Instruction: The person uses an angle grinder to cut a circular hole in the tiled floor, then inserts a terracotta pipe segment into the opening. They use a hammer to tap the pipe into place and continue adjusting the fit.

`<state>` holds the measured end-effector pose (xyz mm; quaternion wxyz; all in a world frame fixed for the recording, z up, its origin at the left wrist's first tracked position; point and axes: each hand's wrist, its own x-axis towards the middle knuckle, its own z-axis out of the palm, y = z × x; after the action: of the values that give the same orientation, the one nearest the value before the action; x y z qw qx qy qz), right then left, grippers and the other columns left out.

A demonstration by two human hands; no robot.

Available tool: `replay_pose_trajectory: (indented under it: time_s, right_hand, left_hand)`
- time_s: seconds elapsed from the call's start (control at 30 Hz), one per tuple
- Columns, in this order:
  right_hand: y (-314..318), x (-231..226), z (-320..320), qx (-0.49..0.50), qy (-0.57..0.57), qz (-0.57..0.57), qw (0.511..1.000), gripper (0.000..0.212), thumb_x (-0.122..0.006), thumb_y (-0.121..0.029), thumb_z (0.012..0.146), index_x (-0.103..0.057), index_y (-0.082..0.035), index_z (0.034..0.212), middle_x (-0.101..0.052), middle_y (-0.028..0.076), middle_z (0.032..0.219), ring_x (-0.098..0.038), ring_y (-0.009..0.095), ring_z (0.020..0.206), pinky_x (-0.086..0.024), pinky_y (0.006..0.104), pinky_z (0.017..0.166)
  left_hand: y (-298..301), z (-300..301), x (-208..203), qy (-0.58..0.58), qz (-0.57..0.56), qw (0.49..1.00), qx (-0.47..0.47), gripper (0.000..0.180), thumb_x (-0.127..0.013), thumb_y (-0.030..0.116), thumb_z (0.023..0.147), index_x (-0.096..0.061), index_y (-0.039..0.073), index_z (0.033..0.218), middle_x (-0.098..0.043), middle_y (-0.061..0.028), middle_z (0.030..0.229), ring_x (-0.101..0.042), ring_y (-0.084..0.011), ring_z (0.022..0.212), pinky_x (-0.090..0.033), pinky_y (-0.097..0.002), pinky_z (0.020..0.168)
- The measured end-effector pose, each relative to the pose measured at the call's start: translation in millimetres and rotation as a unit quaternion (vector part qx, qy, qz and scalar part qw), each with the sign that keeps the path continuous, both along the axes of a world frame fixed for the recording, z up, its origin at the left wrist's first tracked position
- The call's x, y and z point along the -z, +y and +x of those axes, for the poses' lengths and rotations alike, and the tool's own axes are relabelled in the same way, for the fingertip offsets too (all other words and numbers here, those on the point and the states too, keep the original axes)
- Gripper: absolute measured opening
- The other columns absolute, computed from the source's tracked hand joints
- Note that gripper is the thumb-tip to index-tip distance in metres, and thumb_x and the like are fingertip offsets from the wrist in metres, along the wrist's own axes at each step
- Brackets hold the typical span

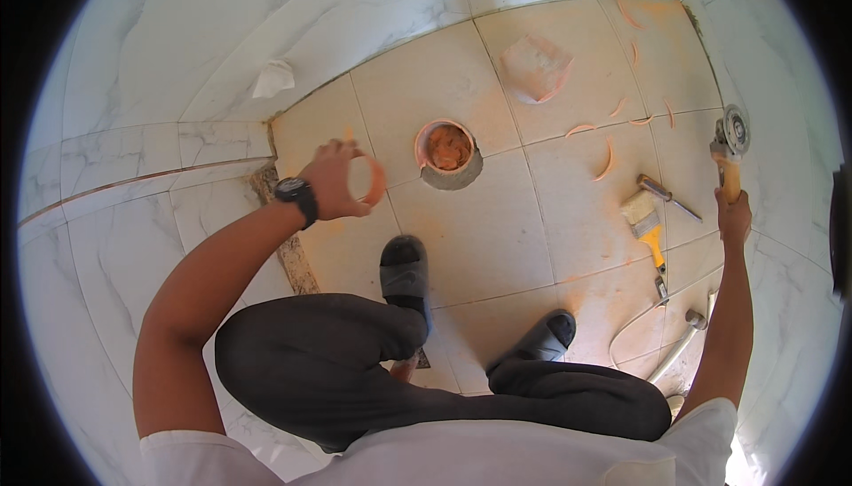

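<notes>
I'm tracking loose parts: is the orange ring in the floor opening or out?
Out: the orange ring is in the left hand, left of the floor opening and apart from it.

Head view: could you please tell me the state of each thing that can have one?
Left hand: holding the orange ring
Orange ring: held clear of the floor pipe
Right hand: gripping the grinder
Grinder: held; whether it is running, unclear
Floor pipe: open-topped, orange-brown material inside
Paintbrush: lying down
Orange strips: loose, scattered
Watch: strapped on
Sandals: worn
</notes>
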<state>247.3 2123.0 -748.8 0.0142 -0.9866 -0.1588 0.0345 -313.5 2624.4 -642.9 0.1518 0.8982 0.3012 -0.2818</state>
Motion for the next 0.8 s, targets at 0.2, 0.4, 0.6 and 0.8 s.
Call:
replay_pose_trajectory:
  time_s: [0.2,0.4,0.6,0.8]
  right_hand:
    - [-27,-82,-85,-0.091,0.047,0.075,0.992,0.05,-0.077,-0.039,0.085,-0.062,-0.004,0.118,-0.072,0.02,0.096,-0.07,0.04,0.09,-0.054,0.0462,0.079]
    - [0,-125,-178,-0.12,0.272,0.105,0.949,0.04,-0.08,-0.022,0.08,-0.063,0.001,0.108,-0.067,0.01,0.08,-0.063,0.018,0.07,-0.052,0.0346,0.069]
    - [73,-102,-263,-0.165,0.518,0.069,0.837,0.052,-0.091,-0.035,0.07,-0.066,-0.001,0.101,-0.066,0.007,0.082,-0.062,0.015,0.074,-0.052,0.0325,0.071]
    - [174,-47,-356,-0.179,0.633,0.164,0.735,0.061,-0.089,-0.039,0.072,-0.066,0.003,0.11,-0.068,0.009,0.09,-0.066,0.018,0.079,-0.054,0.0331,0.074]
  left_hand:
    - [12,-77,38,0.064,0.04,0.993,-0.091,0.116,-0.091,0.041,0.059,-0.033,-0.002,0.149,-0.041,-0.0262,0.142,-0.043,-0.0427,0.133,-0.044,-0.0491,0.109]
    - [12,-95,86,0.065,0.063,0.99,-0.106,0.126,-0.092,0.044,0.06,-0.024,0.001,0.157,-0.034,-0.0254,0.15,-0.039,-0.0429,0.138,-0.043,-0.0489,0.111]
    - [-23,-86,74,-0.069,0.093,0.993,0.006,0.112,-0.086,0.053,0.07,-0.035,-0.004,0.152,-0.041,-0.0313,0.147,-0.039,-0.0431,0.139,-0.041,-0.0476,0.111]
    - [-91,-34,78,-0.077,-0.58,0.763,-0.277,0.08,-0.074,0.055,0.088,-0.052,0.001,0.143,-0.061,-0.0139,0.13,-0.059,-0.0222,0.119,-0.047,-0.0376,0.102]
